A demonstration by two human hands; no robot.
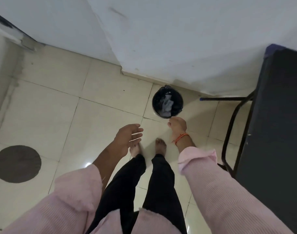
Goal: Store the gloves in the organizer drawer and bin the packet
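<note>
A small round black bin (156,102) with a dark liner stands on the tiled floor by the wall. Inside it lies a crumpled pale packet (168,106). My right hand (177,126) hovers just in front of the bin's near rim, fingers curled downward, and nothing shows in it. Lower and to the left, my left hand (128,138) is spread with its fingers apart and holds nothing. No gloves or organizer drawer are in view.
A dark table (276,132) with a black metal leg frame (232,125) fills the right side. A white wall corner (144,48) juts out behind the bin. A round dark floor cover (17,163) sits at the left. My bare feet (147,147) stand on cream tiles.
</note>
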